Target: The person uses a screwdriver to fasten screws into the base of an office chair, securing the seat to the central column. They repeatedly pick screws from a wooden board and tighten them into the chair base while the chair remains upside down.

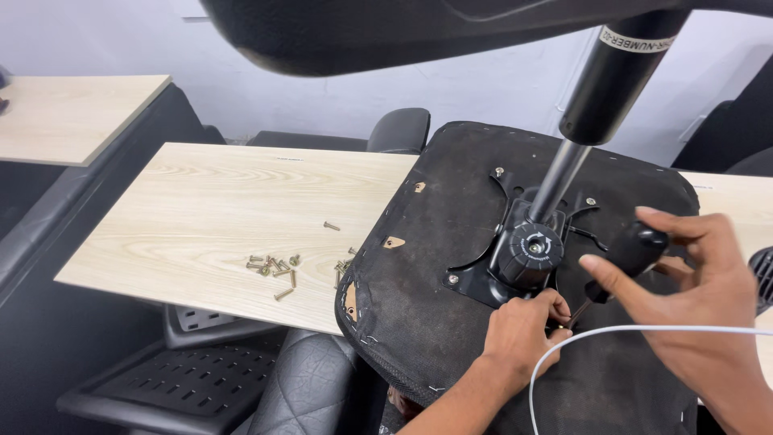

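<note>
- Screws [274,267]: a loose brass-coloured scatter, lying on the table [201,201] well to the left of the left hand, apart from both hands.
- Seat [427,242]: a black chair seat, lying upside down with its left edge overhanging the table. It is lying under both hands, its fabric torn in spots.
- Plate [475,282]: a black metal mechanism, sitting on the seat's underside just above the left hand.
- Left hand [519,330]: reaching in from below, with fingers curling tight at the plate's near edge. What they are pinching, if anything, is hidden.
- Knob [533,248]: round and black, sitting just above the left hand's knuckles and not being touched.
- Column [596,89]: a black gas cylinder on a silver rod, rising from the plate and leaning up and to the right, between the two hands.
- Cable [628,330]: thin and white, crossing in front of the right hand.
- Lever [648,236]: a black-tipped handle, lying at the right hand's fingertips.
- Right hand [684,298]: spreading wide, with the thumb pointing toward the knob and the upper fingers resting on or just at the lever tip. It is gripping nothing.

Step in hand, as judged: work at the plate's near edge is going on, with the plate sitting on the seat. Further handling is calling for a steadied seat, since the leaning column is making it top-heavy.
</note>
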